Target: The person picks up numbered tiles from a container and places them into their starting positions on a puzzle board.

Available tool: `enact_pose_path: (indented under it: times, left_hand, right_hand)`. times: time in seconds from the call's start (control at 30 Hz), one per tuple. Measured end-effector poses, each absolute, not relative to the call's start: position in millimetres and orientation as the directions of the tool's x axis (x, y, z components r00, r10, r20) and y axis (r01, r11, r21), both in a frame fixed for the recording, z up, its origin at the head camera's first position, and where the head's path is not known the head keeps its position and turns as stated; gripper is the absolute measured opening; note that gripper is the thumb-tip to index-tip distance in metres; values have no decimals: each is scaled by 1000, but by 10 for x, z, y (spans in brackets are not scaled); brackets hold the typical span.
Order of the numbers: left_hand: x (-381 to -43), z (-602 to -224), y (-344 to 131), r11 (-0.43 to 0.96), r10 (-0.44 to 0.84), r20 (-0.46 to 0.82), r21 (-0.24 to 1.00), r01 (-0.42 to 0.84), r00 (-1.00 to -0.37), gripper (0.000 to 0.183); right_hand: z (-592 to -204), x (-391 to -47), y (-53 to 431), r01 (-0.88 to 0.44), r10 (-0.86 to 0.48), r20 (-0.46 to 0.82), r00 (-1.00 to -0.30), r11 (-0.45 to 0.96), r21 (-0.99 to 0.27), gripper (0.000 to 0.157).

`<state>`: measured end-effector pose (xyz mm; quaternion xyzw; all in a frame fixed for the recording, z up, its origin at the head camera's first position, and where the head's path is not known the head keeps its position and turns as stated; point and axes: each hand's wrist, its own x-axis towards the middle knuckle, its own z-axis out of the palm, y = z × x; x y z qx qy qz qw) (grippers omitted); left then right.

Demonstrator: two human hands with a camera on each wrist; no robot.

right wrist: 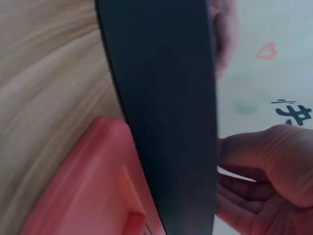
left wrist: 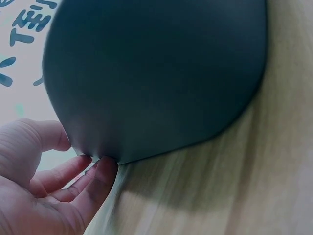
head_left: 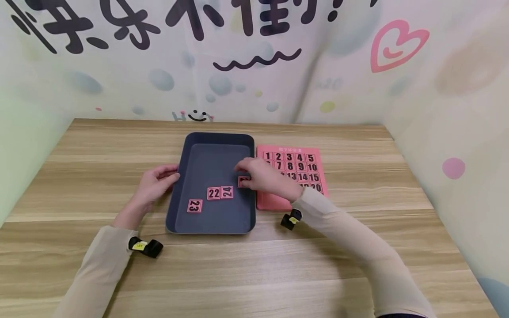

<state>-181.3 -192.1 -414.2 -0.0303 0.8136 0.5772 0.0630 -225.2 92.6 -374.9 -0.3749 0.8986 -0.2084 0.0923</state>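
A dark grey rectangular tray point(head_left: 195, 168) lies on the table. Inside it are pink number tiles: tile 23 point(head_left: 195, 206) turned sideways, tile 22 point(head_left: 213, 193), and tile 24 point(head_left: 227, 192) beside it. My left hand point(head_left: 157, 183) touches the tray's left outer wall, its fingertips right at the wall in the left wrist view. Over the tray's right side reaches my right hand point(head_left: 268, 176), thumb overlapping one more tile point(head_left: 241, 181) and index finger apart from it. The hand partly hides this tile's number.
Right of the tray lies a pink number board point(head_left: 270, 203) with rows of number tiles, partly covered by the right forearm. A wooden table point(head_left: 254, 274) carries everything. Behind it stands a wall point(head_left: 139, 88) with black lettering.
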Motion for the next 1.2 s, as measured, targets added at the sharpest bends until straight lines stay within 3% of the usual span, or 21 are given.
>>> enact_pose_path:
  times: [0.47, 0.97, 1.07, 1.2]
  left_hand:
    - [-1809, -4134, -1911, 335, 24, -144, 934, -128, -989, 44]
    - [-1805, -4131, -1915, 332, 19, -139, 935, -125, -990, 43]
    - [-1803, -4124, -1915, 333, 21, -144, 934, -129, -989, 44]
    - [-1805, -4118, -1918, 333, 22, -145, 934, -129, -989, 44]
  right_hand:
    - [-3833, -2300, 739, -690, -730, -106, -675, 675, -261, 29]
    - [-3921, -2420, 653, -767, -833, 10, -553, 504, -398, 25]
    - [-3933, -2421, 658, -756, -818, 42, -574, 510, -411, 25]
    - [-3918, -2404, 649, -704, -747, 55, -662, 595, -387, 25]
